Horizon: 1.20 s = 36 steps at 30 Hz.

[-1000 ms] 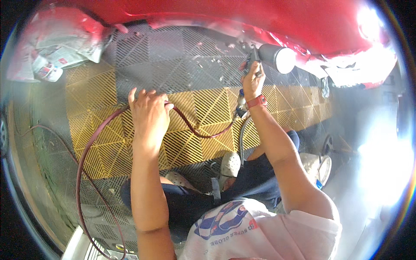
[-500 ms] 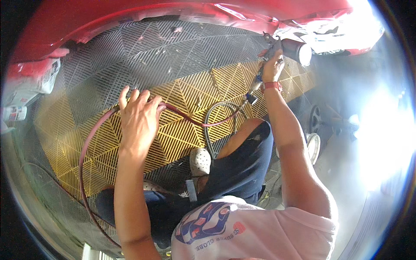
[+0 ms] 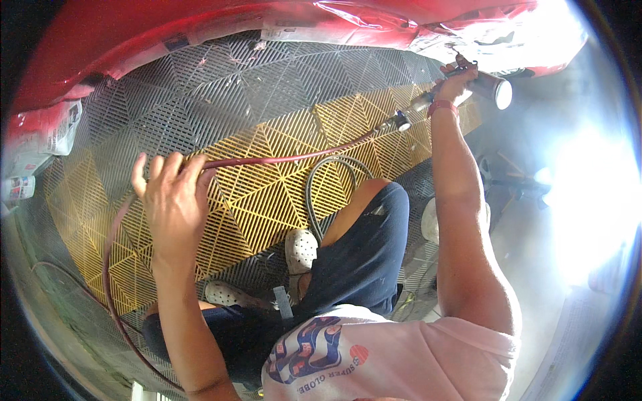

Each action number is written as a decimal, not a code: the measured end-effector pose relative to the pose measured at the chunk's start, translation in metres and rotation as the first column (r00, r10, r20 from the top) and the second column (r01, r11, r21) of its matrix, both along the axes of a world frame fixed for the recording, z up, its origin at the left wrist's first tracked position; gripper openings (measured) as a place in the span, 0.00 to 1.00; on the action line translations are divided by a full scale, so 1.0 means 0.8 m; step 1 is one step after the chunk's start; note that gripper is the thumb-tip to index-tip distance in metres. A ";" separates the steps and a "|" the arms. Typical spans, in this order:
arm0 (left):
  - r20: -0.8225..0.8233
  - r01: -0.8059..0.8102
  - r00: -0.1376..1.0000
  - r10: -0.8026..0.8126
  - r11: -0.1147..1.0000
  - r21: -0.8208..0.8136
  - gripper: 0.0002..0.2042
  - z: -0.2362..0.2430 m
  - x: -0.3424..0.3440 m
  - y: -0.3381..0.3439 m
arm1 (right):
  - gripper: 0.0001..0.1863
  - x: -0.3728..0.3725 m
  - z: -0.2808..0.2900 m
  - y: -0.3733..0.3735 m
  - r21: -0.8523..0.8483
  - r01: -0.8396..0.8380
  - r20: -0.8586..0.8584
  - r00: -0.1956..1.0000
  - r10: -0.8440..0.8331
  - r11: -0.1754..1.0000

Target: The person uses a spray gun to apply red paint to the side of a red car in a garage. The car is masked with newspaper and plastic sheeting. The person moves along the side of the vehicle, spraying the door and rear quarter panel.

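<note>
Left hand: [image 3: 177, 204] fingers bent and partly fanned, thumb and palm gripping the dark red hose [image 3: 281, 160].
Right hand: [image 3: 456, 87] closed around the spray gun's [image 3: 463, 63] handle.
Spray gun position: upper right, near the red panel's [image 3: 214, 23] papered lower edge; contact cannot be told.
Cup: [image 3: 493, 89] grey, white-ended, tilted sideways, on the gun.
Floor: [image 3: 257, 210] slatted yellow and grey tiles.

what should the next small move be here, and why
Probably have the left hand feed a little dark red hose rightward: its stretch toward the spray gun in the right hand runs nearly straight, with little slack, while it curves widely beyond the left hand.
</note>
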<state>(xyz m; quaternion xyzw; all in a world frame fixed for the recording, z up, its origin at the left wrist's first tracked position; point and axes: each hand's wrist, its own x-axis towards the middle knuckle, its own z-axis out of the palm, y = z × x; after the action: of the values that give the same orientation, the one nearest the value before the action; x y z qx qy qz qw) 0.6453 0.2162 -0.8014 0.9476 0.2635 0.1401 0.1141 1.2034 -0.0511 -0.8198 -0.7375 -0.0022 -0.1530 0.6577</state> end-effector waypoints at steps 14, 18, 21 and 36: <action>0.050 -0.236 0.971 0.235 0.971 0.029 0.22 0.028 -0.177 0.098 | 0.35 -0.369 -0.023 0.212 -0.063 -0.502 -0.049 0.865 0.500 0.862; 0.022 -0.443 0.896 0.444 0.896 -0.020 0.25 0.034 -0.252 0.124 | 0.35 -0.494 -0.031 0.290 -0.022 -0.616 -0.030 0.787 0.616 0.787; -0.019 -0.578 0.816 0.578 0.814 -0.054 0.29 0.035 -0.310 0.139 | 0.32 -0.562 -0.043 0.343 0.015 -0.671 -0.048 0.740 0.670 0.742; 0.048 -0.906 0.423 0.905 0.423 0.006 0.28 0.055 -0.464 0.148 | 0.26 -0.794 -0.082 0.590 -0.111 -0.869 0.075 0.477 0.876 0.482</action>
<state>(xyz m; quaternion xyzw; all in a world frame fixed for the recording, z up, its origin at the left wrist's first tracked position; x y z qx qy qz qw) 0.2740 0.3347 -0.7576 0.6569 0.7266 0.2011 0.0114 0.5681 0.4209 -0.8852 -0.6418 -0.4208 0.1579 0.6214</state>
